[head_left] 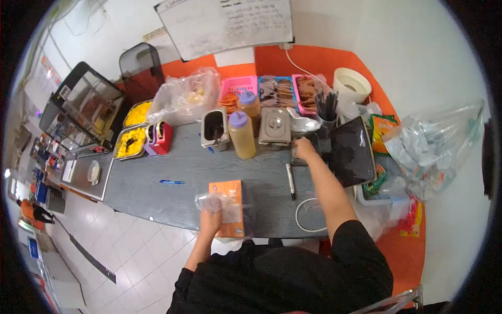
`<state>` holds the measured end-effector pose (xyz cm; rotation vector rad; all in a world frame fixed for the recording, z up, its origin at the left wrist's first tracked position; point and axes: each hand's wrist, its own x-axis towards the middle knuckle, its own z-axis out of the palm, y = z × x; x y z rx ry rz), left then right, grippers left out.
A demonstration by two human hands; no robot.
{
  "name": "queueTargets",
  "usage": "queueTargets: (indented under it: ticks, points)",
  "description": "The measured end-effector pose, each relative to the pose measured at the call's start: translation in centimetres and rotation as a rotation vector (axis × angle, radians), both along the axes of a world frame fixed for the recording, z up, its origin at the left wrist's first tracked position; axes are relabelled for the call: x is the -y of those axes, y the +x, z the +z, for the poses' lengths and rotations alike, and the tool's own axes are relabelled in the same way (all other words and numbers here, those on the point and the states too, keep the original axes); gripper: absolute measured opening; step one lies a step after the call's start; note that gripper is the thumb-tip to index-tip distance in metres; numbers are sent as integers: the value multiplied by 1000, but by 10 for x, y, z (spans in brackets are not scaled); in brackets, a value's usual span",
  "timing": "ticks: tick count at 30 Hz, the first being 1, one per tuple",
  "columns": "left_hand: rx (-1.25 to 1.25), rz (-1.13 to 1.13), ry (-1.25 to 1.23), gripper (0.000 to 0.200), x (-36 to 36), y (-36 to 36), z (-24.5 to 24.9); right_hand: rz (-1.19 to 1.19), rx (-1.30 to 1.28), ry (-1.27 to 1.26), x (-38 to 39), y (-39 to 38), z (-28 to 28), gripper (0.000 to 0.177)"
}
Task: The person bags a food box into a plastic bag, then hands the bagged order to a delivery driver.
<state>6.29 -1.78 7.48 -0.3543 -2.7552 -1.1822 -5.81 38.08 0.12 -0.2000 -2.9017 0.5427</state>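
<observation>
Near the front edge of the dark table, my left hand (210, 220) is closed around a clear plastic bag (207, 200). It is held over the left side of an orange box (235, 196) with white lettering. My right hand (303, 149) reaches forward to a small dark container (312, 139) beside a black tablet (353, 152). Its fingers are drawn together; what they hold, if anything, is hidden. Just left of it sits a lidded steel container (274, 125). A marker (291, 181) lies below the right hand, and a blue pen (172, 182) farther left.
Squeeze bottles (242, 136) and an open steel container (215, 128) stand mid-table. Behind are pink and blue baskets (240, 83) of packets. Trays of yellow food (129, 143) sit at the left. A plastic bag (423, 152) hangs right; a white cable (303, 222) curls near the front.
</observation>
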Motion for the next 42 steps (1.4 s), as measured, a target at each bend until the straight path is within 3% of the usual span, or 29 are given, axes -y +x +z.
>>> queueTargets:
  ticks: [1, 3, 5, 7, 8, 9, 11, 12, 13, 16, 18, 20, 22, 24, 25, 27, 30, 31, 33, 37, 39, 40, 41, 42]
  points:
    - [375, 19, 170, 29, -2, 5, 0, 70, 63, 0, -2, 0, 10, 17]
    - [361, 51, 187, 30, -3, 7, -5, 103, 143, 55, -11, -13, 4, 16]
    - [352, 91, 211, 31, -1, 9, -5, 103, 34, -26, -7, 1, 26, 11]
    - [94, -84, -9, 30, 1, 9, 0, 192, -112, -73, -13, 2, 22, 8]
    - [155, -147, -108, 19, 5, 6, -6, 237, -295, -96, -14, 4, 22, 12]
    - [144, -114, -102, 19, 4, 8, -5, 178, -302, -207, -11, 8, 26, 14]
    - [20, 44, 155, 23, -6, 15, -2, 135, -339, -392, -14, 11, 30, 16]
    - [96, 80, 168, 35, -9, 15, 5, 96, -353, -451, -14, 13, 33, 14]
    - [84, 112, 171, 35, -10, 15, 5, 58, -456, -471, -9, 17, 39, 14]
    - [43, -36, 200, 32, -9, 17, 5, -66, -755, -654, 17, 23, 46, 13]
    - [-83, -157, 123, 32, -7, 14, 6, -59, -854, -1009, 84, 44, 79, 19]
    - [-91, -208, 214, 29, -6, 11, -7, 217, -695, -1229, 142, 66, 85, 13]
    - [-60, -176, 308, 27, -3, 8, -6, 309, -387, -1280, 196, 91, 88, 6]
    - [-97, -353, -55, 27, -3, 11, 19, 408, -128, -1276, 222, 106, 78, 4]
    - [-103, -335, -62, 27, -3, 13, 28, 429, -124, -1281, 225, 109, 72, 4]
    - [-344, -312, -296, 26, -4, 15, 42, 402, 145, -1182, 228, 110, 64, 3]
    - [-465, -319, -271, 26, -6, 6, 41, 483, 360, -1048, 214, 105, 74, 10]
    - [-464, -317, -273, 26, -8, 3, 36, 486, 361, -1049, 212, 103, 73, 10]
    - [-115, -360, -222, 28, -11, -3, 28, 609, 183, -811, 207, 100, 69, 9]
    - [68, -243, -268, 22, -17, -4, 44, 628, 132, -1005, 214, 112, 68, 10]
    - [374, -3, 167, 20, -13, 2, 67, 462, -193, -788, 227, 131, 90, 14]
    - [370, -3, 165, 20, -11, -2, 47, 697, -266, -667, 221, 131, 79, 21]
    - [477, 33, 496, 21, -7, -7, 10, 698, -269, -667, 226, 135, 82, 21]
    - [579, 67, 827, 24, -5, -6, 8, 771, -308, -618, 236, 144, 88, 22]
